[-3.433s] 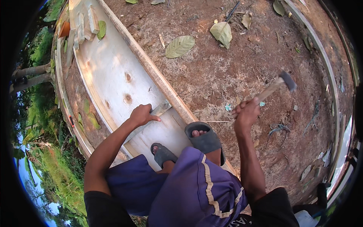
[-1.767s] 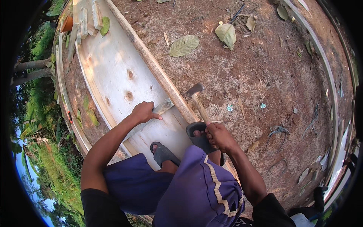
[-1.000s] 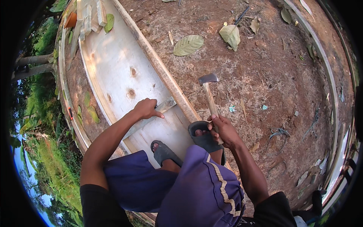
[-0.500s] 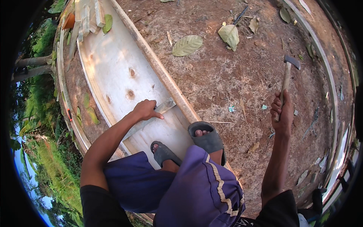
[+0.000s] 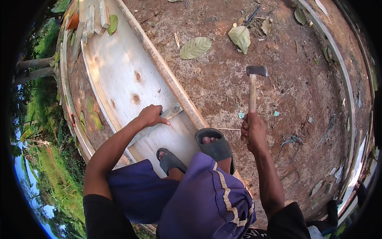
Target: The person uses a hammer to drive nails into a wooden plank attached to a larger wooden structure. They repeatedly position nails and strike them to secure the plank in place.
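In my right hand (image 5: 254, 131) is a hatchet (image 5: 252, 89), gripped low on its wooden handle. Its dark metal head points away from me, over the bare ground to the right of a long narrow wooden frame (image 5: 171, 81). My left hand (image 5: 152, 115) rests over a wooden crosspiece (image 5: 173, 110) set between the frame's two side boards. The fingers curl over its far edge and the thumb points right. The underside of that grip is hidden. Pale panelling (image 5: 127, 71) with round knots lines the frame's bottom.
My sandalled left foot (image 5: 171, 161) is inside the frame, and the right (image 5: 215, 145) is at its right side board. Wood offcuts (image 5: 93, 20) lie at the far end. Large dry leaves (image 5: 195, 47) and cord (image 5: 292, 140) are on the ground. Long strips (image 5: 342, 71) curve along the right.
My right hand has swung the hatchet left, closer to the frame, and its head has turned. My left hand stays on the crosspiece.
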Demonstrator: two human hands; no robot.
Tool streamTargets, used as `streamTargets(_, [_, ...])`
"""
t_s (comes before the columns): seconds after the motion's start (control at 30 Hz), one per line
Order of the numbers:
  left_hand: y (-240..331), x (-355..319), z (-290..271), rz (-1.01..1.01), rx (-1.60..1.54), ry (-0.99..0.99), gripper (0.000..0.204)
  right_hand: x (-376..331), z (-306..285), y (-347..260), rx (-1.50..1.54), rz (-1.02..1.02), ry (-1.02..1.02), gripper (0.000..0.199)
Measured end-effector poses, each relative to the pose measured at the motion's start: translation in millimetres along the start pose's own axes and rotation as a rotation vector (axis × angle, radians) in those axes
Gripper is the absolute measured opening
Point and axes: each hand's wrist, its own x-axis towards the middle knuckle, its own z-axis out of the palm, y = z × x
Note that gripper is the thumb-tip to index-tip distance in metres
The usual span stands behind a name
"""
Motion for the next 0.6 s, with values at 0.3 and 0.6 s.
streamTargets(0.3, [14, 0, -9, 0.009, -0.016, 0.012, 0.077, 32, -52, -67, 0.514, -0.592, 0.643, 0.029])
streamTargets(0.6, [-2, -1, 0, 0.014, -0.023, 0.001, 0.079, -17, 17, 10, 0.028, 0.160, -0.005, 0.037])
